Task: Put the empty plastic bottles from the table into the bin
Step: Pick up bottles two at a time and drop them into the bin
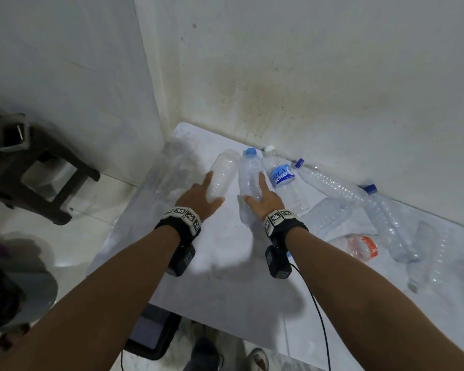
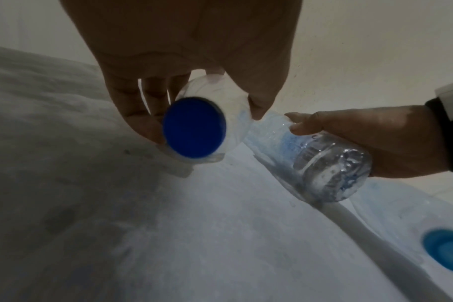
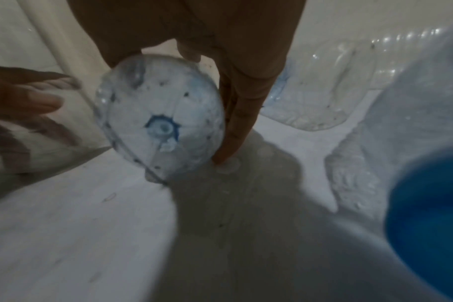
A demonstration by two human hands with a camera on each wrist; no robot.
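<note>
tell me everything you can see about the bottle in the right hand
The bottle with the light blue cap is clear, ribbed, thin plastic with no label visible, and looks empty and slightly dented. It lies on its side on the white table, cap pointing toward the wall, base toward the person. The right hand grips its lower body, fingers curled round it. In the right wrist view its round base shows a moulded centre and small dark specks.

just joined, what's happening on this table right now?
A person is clearing empty plastic bottles off a white table. The left hand grips one clear bottle whose dark blue cap faces the wrist; the right hand grips another, its light blue cap pointing away. Both bottles are low over the table. Several more bottles lie along the wall. No bin is clearly visible.
</note>
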